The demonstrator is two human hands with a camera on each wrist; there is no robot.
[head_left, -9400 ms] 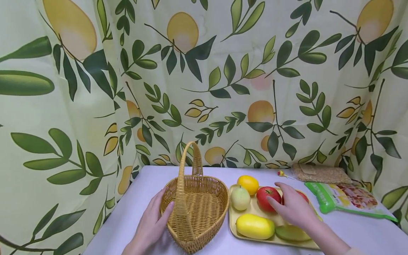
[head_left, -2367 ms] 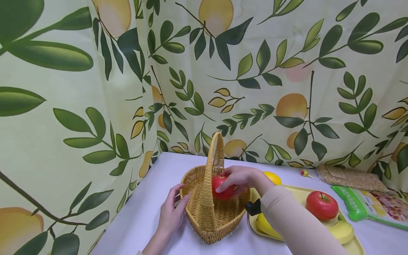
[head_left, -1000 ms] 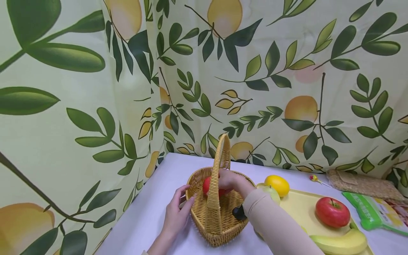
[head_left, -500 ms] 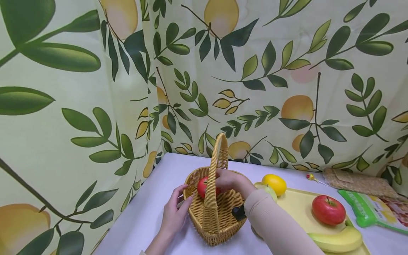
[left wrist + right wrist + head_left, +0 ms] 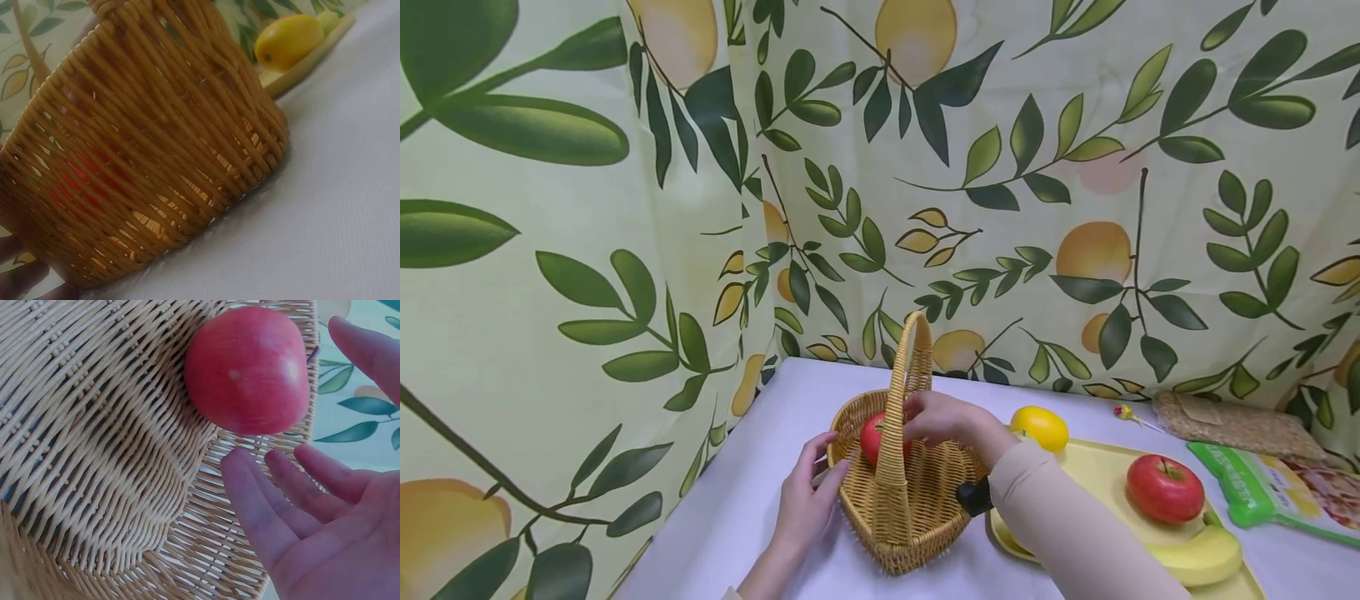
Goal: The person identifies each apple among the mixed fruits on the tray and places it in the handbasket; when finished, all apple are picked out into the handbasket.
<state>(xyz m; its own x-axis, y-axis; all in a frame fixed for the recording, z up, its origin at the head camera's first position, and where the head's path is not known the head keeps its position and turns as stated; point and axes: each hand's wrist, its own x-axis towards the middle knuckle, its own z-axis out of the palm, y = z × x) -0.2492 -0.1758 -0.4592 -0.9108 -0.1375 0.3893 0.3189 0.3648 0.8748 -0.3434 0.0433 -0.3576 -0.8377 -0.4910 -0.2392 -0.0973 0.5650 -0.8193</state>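
Note:
A heart-shaped wicker basket (image 5: 917, 521) with a tall arched handle stands on the white table. My left hand (image 5: 801, 504) holds its left rim, thumb at the rim; some of its fingers (image 5: 25, 275) show against the outer weave in the left wrist view. Inside, against the far-left wall, lies a red apple (image 5: 872, 437), partly behind the handle. My right hand (image 5: 943, 419) reaches over the basket beside the apple. In the right wrist view, its fingers (image 5: 256, 506) are spread, with a gap between them and the apple (image 5: 250, 372).
Right of the basket a yellow tray (image 5: 1097, 475) carries another red apple (image 5: 1165, 489), a banana (image 5: 1198, 557) and a yellow fruit (image 5: 1040, 429); my right forearm covers part of it. Beyond lie a lollipop (image 5: 1123, 412), a brown packet (image 5: 1240, 429) and a green bag (image 5: 1228, 483).
One red apple has gone from the tray into the basket in my right hand, then leftward under the handle. The right hand has since let go. My left hand stays at the rim.

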